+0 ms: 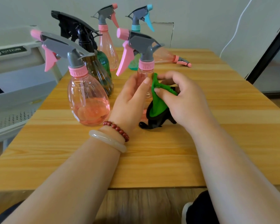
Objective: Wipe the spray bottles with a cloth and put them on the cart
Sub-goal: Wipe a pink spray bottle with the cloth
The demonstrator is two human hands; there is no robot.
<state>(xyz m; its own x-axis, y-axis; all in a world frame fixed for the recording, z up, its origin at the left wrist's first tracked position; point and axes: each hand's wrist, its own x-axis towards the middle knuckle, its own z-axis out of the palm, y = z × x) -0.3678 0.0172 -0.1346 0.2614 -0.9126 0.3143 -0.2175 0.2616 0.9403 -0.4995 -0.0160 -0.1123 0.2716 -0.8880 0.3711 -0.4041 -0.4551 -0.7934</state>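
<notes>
My left hand (132, 96) grips the body of an upright pink spray bottle (145, 62) with a grey head and pink trigger, in the middle of the wooden table (152, 151). My right hand (181, 97) pinches a green and black cloth (158, 102) against the right side of that bottle. The cloth's black end trails onto the table. Most of the bottle's body is hidden behind my hands and the cloth.
Left of my hands stands a pink bottle (87, 97); behind it a dark bottle with a black head (81, 34) and a green one (103, 62). Further back stand a pink bottle (106, 39) and a teal-capped one (139, 18). Another pink bottle (171, 58) lies on its side. A grey cart (14, 65) is beside the table on the left.
</notes>
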